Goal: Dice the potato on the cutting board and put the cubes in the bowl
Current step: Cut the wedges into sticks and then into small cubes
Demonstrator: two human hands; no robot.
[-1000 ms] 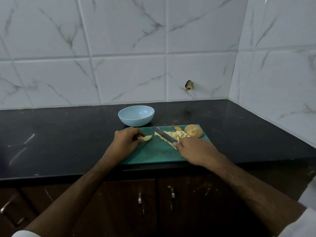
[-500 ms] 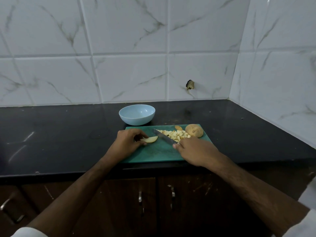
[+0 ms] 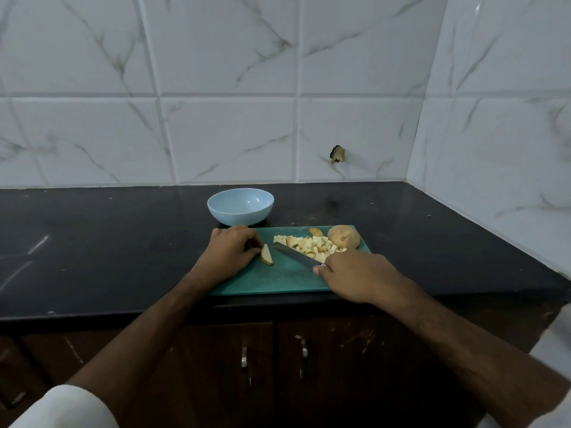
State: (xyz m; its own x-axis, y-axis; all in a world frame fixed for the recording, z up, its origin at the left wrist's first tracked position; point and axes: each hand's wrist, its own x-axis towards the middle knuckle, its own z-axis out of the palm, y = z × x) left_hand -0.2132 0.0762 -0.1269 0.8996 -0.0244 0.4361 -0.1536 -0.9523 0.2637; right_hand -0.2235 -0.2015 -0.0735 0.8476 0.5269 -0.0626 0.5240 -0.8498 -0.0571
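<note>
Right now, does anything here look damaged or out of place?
Yes: the tiled wall has a small broken hole above the counter, dark and jagged against the white tiles. The cabinet doors below look scuffed. On the cutting board nothing seems spilled.

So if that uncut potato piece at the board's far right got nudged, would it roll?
Probably somewhat. The potato piece looks rounded, so it may rock or roll; whether its underside is cut flat is hidden. It sits near the cutting board corner, so it could roll off. Likely firm and fairly heavy.
</note>
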